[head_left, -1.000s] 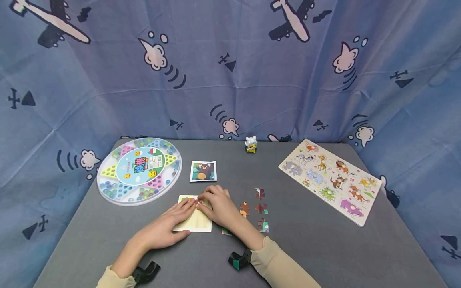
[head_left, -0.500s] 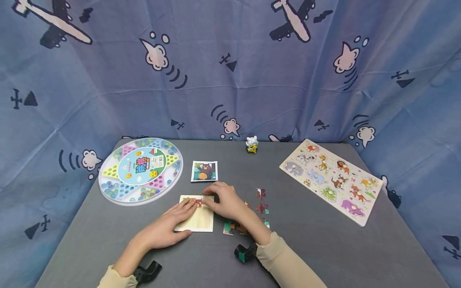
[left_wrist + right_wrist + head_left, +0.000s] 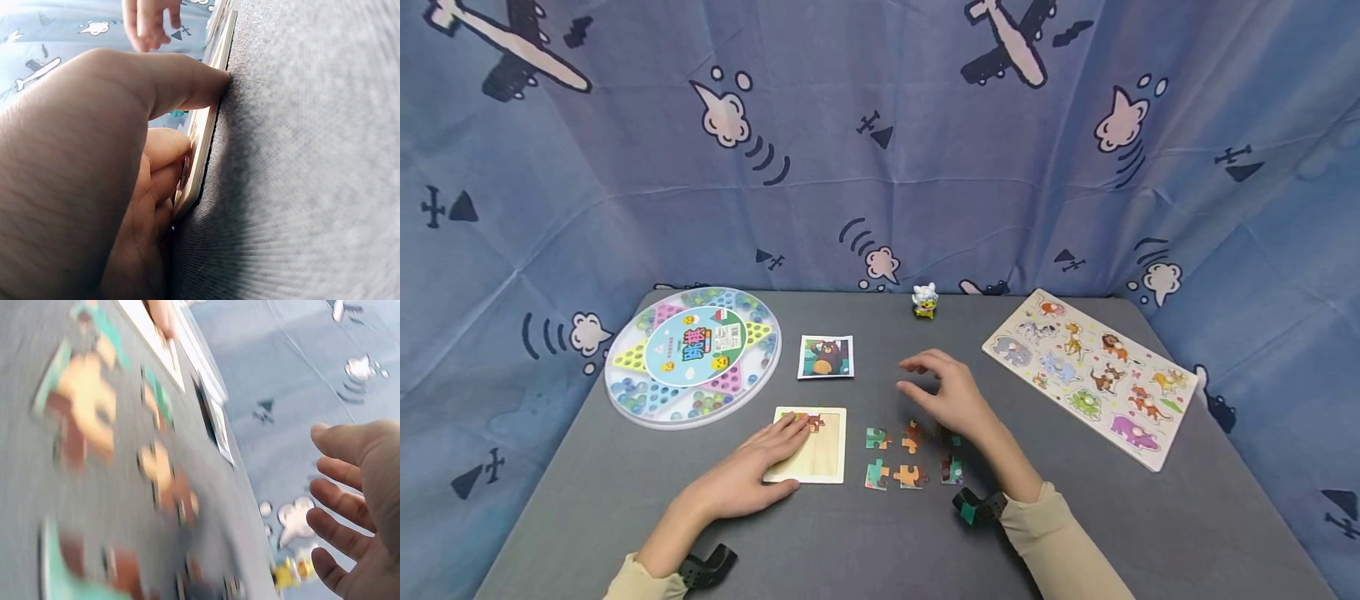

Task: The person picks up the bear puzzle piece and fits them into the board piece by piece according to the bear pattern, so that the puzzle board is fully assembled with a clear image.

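Observation:
My left hand (image 3: 751,467) lies flat with straight fingers on the left side of a shallow wooden puzzle tray (image 3: 822,462). Along the tray's top edge a few fitted jigsaw pieces (image 3: 815,423) show, partly covered by those fingers. In the left wrist view the thumb touches the tray's rim (image 3: 199,169). My right hand (image 3: 951,396) hovers over the table, fingers loosely bent and apart, holding nothing. Below and left of it lie several loose jigsaw pieces (image 3: 910,477) in brown, orange and green; the right hand and forearm hide some. They look blurred in the right wrist view.
Behind the tray lies a bear picture card (image 3: 826,357). A round Chinese checkers board (image 3: 658,408) with marbles stands back left. A wooden animal puzzle board (image 3: 1078,367) lies at the right, and a small white-and-yellow figurine (image 3: 925,301) at the back edge.
My right hand has left the tray and moved right, over the loose pieces, uncovering a brown piece at the tray's top and more loose pieces. The left hand stays put.

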Action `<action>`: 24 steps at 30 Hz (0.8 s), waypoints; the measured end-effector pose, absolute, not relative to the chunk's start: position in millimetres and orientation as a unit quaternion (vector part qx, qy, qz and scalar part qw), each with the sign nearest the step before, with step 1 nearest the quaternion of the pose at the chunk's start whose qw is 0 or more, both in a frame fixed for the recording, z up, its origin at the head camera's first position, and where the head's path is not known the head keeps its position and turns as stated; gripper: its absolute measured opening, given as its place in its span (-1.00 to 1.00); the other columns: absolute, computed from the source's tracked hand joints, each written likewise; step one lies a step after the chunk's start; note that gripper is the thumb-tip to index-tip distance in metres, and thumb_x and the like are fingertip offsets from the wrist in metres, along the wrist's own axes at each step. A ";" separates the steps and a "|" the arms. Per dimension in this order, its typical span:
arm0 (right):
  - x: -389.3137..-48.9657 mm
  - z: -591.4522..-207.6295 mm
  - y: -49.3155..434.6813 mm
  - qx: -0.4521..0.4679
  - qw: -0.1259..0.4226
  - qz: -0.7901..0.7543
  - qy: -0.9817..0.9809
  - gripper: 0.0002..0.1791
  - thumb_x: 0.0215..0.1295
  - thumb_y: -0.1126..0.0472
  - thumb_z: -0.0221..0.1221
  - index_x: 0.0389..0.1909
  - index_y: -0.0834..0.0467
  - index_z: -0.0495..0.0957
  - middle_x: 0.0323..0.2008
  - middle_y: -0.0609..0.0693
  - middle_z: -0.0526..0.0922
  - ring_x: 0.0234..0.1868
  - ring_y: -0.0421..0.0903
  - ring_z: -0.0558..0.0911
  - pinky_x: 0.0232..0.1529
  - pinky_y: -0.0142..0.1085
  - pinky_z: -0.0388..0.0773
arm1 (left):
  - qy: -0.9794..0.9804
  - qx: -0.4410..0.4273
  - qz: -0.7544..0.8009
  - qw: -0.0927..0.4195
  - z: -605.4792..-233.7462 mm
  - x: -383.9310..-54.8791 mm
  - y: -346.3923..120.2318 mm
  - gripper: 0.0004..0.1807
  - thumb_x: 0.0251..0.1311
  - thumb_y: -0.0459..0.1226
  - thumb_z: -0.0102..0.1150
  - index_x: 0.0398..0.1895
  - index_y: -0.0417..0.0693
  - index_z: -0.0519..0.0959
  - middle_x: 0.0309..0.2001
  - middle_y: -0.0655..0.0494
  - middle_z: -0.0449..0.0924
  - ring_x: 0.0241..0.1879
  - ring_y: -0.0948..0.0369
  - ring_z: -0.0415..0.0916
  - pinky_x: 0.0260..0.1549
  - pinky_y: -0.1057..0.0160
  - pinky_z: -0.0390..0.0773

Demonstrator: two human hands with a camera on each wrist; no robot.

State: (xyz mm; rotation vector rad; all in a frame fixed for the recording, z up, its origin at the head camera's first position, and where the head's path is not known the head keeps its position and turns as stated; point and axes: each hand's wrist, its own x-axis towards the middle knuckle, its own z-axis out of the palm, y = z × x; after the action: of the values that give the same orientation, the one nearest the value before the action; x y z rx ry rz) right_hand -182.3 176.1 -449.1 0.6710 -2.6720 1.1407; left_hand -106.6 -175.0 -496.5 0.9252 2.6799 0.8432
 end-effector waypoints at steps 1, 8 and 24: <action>-182.4 -450.1 183.4 0.219 0.084 0.381 -0.894 -0.67 0.35 0.16 0.46 0.08 0.18 0.75 0.01 0.03 0.75 -0.01 0.11 0.68 0.04 0.14 0.65 | 0.902 0.312 0.284 0.091 -496.6 -106.6 -174.9 -0.17 0.41 -0.12 0.29 0.66 -0.15 0.23 0.69 0.03 0.11 0.68 -0.11 -0.03 0.59 -0.23 0.06; -182.5 -464.0 226.3 0.189 0.083 0.377 -0.903 -0.65 0.36 0.16 0.45 0.09 0.20 0.74 0.02 0.05 0.75 0.04 0.11 0.71 0.06 0.15 0.64 | 0.903 0.310 0.285 0.088 -498.0 -107.1 -175.4 -0.16 0.40 -0.11 0.29 0.67 -0.12 0.23 0.69 0.02 0.10 0.68 -0.12 -0.04 0.58 -0.24 0.06; -182.9 -505.1 267.9 0.224 0.079 0.350 -0.906 -0.61 0.20 0.17 0.56 0.05 0.10 0.78 0.04 0.05 0.71 0.10 0.07 0.62 0.12 0.06 0.57 | 0.900 0.317 0.287 0.081 -500.5 -107.1 -175.5 -0.17 0.41 -0.11 0.29 0.66 -0.12 0.23 0.69 0.04 0.11 0.68 -0.12 -0.03 0.58 -0.26 0.07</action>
State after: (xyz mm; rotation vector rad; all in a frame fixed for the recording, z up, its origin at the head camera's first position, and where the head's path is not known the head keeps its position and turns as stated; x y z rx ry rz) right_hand -182.9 267.9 -505.1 0.6709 -2.7118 1.0473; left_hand -107.1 -175.5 -500.5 0.9483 2.6913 0.8571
